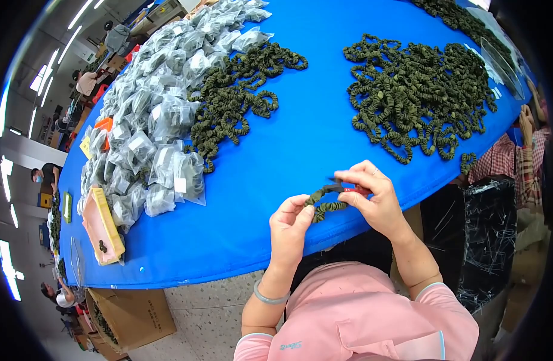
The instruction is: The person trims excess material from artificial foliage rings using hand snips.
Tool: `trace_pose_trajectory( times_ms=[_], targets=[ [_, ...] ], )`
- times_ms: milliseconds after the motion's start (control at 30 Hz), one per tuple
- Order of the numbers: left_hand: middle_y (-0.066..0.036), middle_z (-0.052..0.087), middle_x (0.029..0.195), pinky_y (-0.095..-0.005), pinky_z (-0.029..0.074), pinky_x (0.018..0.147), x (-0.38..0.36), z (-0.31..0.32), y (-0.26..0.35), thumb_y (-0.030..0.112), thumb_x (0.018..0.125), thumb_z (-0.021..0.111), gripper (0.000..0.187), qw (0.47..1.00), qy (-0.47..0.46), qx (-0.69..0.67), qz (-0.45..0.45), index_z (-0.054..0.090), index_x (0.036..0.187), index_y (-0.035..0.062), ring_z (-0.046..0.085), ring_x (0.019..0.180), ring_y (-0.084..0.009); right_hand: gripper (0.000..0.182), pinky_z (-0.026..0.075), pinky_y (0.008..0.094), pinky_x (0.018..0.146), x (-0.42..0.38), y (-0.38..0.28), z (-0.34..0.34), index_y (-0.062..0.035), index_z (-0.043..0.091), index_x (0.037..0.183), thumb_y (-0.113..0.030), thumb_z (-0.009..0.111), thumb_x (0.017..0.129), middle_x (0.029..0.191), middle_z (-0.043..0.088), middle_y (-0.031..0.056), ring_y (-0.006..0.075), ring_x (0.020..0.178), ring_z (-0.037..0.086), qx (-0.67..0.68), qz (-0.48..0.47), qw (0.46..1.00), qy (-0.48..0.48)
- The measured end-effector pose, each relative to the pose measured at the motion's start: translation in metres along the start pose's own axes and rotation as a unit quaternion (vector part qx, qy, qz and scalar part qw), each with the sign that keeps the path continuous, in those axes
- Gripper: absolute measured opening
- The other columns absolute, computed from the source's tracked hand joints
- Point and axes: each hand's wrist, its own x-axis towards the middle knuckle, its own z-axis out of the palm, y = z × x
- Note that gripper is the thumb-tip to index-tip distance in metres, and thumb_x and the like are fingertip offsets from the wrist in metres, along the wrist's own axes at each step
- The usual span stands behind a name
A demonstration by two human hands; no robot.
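My left hand [291, 222] pinches a dark green scrunchie [330, 207] between thumb and fingers, over the table's near edge. In my right hand [373, 195] is a small pair of thread snips [356, 190] with red handles and dark blades. The blades point left and lie by the top of the scrunchie; whether they touch it I cannot make out. A big heap of like scrunchies [418, 96] lies beyond my right hand. Farther left, a second heap of scrunchies [234, 96] rests against a pile of clear bagged pieces [162, 120].
A blue cloth [300, 132] covers the table. On its left stands a yellow-rimmed tray [105, 225] with a small dark piece inside. A cardboard box [132, 316] sits on the floor below. A black bag [490, 240] with thread scraps is at right, near another person's hands [527, 126].
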Motion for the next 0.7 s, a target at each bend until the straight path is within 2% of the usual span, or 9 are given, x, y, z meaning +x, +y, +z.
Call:
trace_pose_trajectory(
  times_ms=[33, 67, 100, 133, 200, 400, 533, 567, 700],
  targets=[
    [-0.007, 0.063, 0.093, -0.0212, 0.044, 0.067, 0.000, 0.002, 0.001, -0.004, 0.080, 0.059, 0.021, 0.998, 0.007, 0.053, 0.028, 0.061, 0.101, 0.0013, 0.054, 0.078, -0.0120, 0.019, 0.036, 0.0193, 0.055, 0.002, -0.003, -0.001, -0.0019, 0.069, 0.093, -0.002, 0.070, 0.074, 0.079, 0.053, 0.0020, 0.0093, 0.063, 0.043, 0.028, 0.028, 0.999, 0.022],
    [-0.007, 0.063, 0.093, -0.0212, 0.044, 0.067, 0.001, 0.004, 0.002, -0.004, 0.080, 0.059, 0.021, 0.998, 0.004, 0.050, 0.029, 0.061, 0.101, 0.0013, 0.054, 0.078, -0.0120, 0.019, 0.036, 0.0193, 0.055, 0.004, -0.001, -0.001, -0.0019, 0.069, 0.093, -0.002, 0.070, 0.074, 0.079, 0.053, 0.0020, 0.0093, 0.063, 0.043, 0.024, 0.026, 0.999, 0.024],
    [-0.007, 0.063, 0.093, -0.0216, 0.044, 0.066, 0.000, 0.005, 0.003, -0.004, 0.078, 0.061, 0.023, 0.979, 0.010, 0.162, 0.122, 0.062, 0.100, 0.0022, 0.054, 0.078, -0.0132, 0.014, 0.034, 0.0189, 0.053, 0.004, 0.005, 0.001, -0.0017, 0.069, 0.090, -0.004, 0.070, 0.076, 0.075, 0.053, 0.0007, 0.0082, 0.061, 0.042, 0.055, 0.051, 0.997, -0.012],
    [-0.006, 0.063, 0.093, -0.0221, 0.044, 0.065, 0.000, 0.006, 0.004, -0.005, 0.075, 0.063, 0.024, 0.939, 0.014, 0.269, 0.213, 0.063, 0.099, 0.0030, 0.053, 0.078, -0.0144, 0.011, 0.033, 0.0185, 0.051, 0.005, 0.013, 0.003, -0.0015, 0.068, 0.087, -0.006, 0.069, 0.078, 0.071, 0.053, -0.0005, 0.0070, 0.058, 0.041, 0.085, 0.075, 0.992, -0.046],
    [-0.006, 0.063, 0.094, -0.0229, 0.044, 0.064, 0.001, 0.010, 0.003, -0.006, 0.071, 0.066, 0.028, 0.800, 0.021, 0.461, 0.383, 0.064, 0.096, 0.0047, 0.053, 0.077, -0.0167, 0.010, 0.031, 0.0177, 0.047, 0.006, 0.024, 0.003, -0.0011, 0.068, 0.082, -0.011, 0.068, 0.081, 0.064, 0.052, -0.0030, 0.0046, 0.053, 0.039, 0.145, 0.122, 0.976, -0.110],
    [-0.006, 0.062, 0.096, -0.0253, 0.044, 0.065, 0.004, 0.011, -0.011, -0.002, 0.065, 0.071, 0.030, 0.805, 0.027, 0.438, 0.398, 0.066, 0.093, 0.0073, 0.051, 0.079, -0.0202, 0.010, 0.028, 0.0165, 0.046, 0.007, 0.025, 0.008, -0.0041, 0.067, 0.083, -0.014, 0.067, 0.084, 0.055, 0.047, -0.0059, 0.0034, 0.050, 0.035, 0.191, 0.118, 0.969, -0.102],
    [-0.007, 0.061, 0.098, -0.0283, 0.044, 0.070, 0.003, 0.015, -0.003, 0.001, 0.065, 0.073, 0.026, 0.855, 0.018, 0.426, 0.296, 0.066, 0.089, 0.0064, 0.051, 0.081, -0.0201, 0.010, 0.027, 0.0155, 0.046, 0.009, 0.010, 0.006, -0.0042, 0.064, 0.078, -0.010, 0.063, 0.086, 0.056, 0.044, -0.0052, 0.0032, 0.051, 0.033, 0.316, 0.205, 0.921, -0.102],
    [-0.007, 0.061, 0.098, -0.0283, 0.044, 0.070, 0.004, 0.015, -0.002, 0.001, 0.065, 0.073, 0.026, 0.854, 0.018, 0.428, 0.296, 0.066, 0.089, 0.0064, 0.051, 0.081, -0.0201, 0.010, 0.027, 0.0155, 0.046, 0.010, 0.010, 0.006, -0.0042, 0.064, 0.078, -0.010, 0.063, 0.086, 0.056, 0.044, -0.0052, 0.0032, 0.051, 0.033, 0.318, 0.205, 0.920, -0.103],
    [-0.008, 0.059, 0.097, -0.0298, 0.043, 0.074, 0.009, 0.014, -0.004, 0.003, 0.065, 0.074, 0.023, 0.895, 0.003, 0.351, 0.275, 0.067, 0.086, 0.0058, 0.051, 0.082, -0.0199, 0.003, 0.029, 0.0165, 0.048, 0.007, 0.019, 0.007, -0.0038, 0.066, 0.084, -0.007, 0.065, 0.083, 0.061, 0.045, -0.0035, 0.0044, 0.053, 0.036, 0.437, 0.257, 0.854, -0.117]
  ],
)
